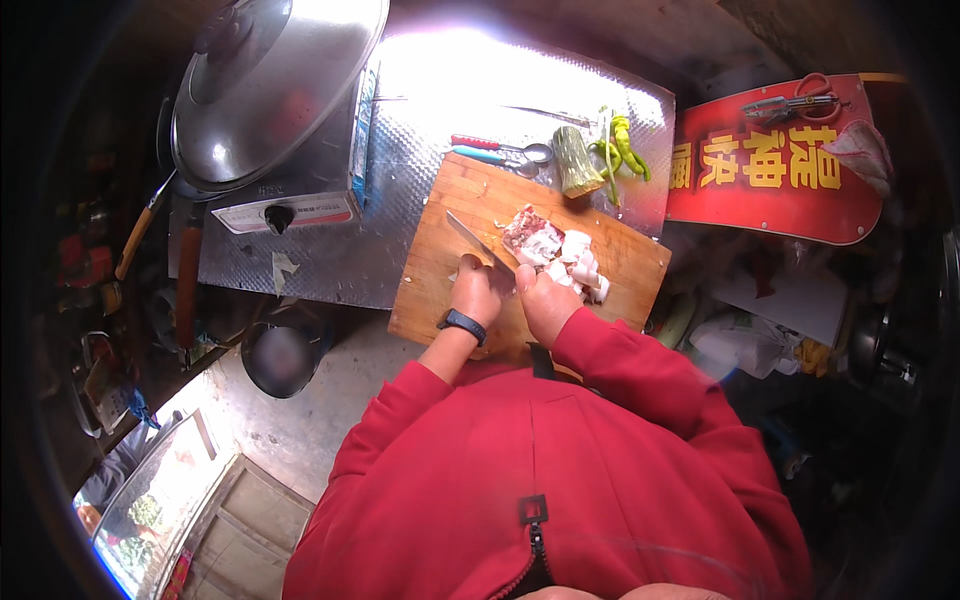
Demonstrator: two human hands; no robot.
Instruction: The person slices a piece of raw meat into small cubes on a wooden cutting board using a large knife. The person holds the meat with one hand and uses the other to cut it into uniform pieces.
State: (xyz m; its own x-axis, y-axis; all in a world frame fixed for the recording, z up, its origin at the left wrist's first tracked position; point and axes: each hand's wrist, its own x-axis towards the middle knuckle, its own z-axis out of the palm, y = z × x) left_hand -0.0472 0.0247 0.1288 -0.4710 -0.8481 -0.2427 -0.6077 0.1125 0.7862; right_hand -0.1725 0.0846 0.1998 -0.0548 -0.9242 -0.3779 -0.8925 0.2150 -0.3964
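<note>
A kitchen knife (471, 234) slants across the wooden cutting board (427, 247), its tip towards the upper left. My right hand (546, 301) is closed round its handle end. Beside the blade's near side is my left hand (478, 289), a watch on its wrist, fingers curled down; whether they hold anything is hidden. Just beyond the blade lies a chunk of raw meat (529, 229), with cut whitish, fatty pieces (581, 262) to its right. A piece of ridged green gourd or squash (575, 161) and green peppers (624, 146) lie behind the board.
Two spoons, one red-handled (476, 141) and one blue-handled (480, 154), lie behind the board on the metallic table covering (405, 195). At left, a large domed metal lid (262, 97) stands over a gas stove (285, 214). Scissors (819, 111) rest on a red board (780, 202) at right.
</note>
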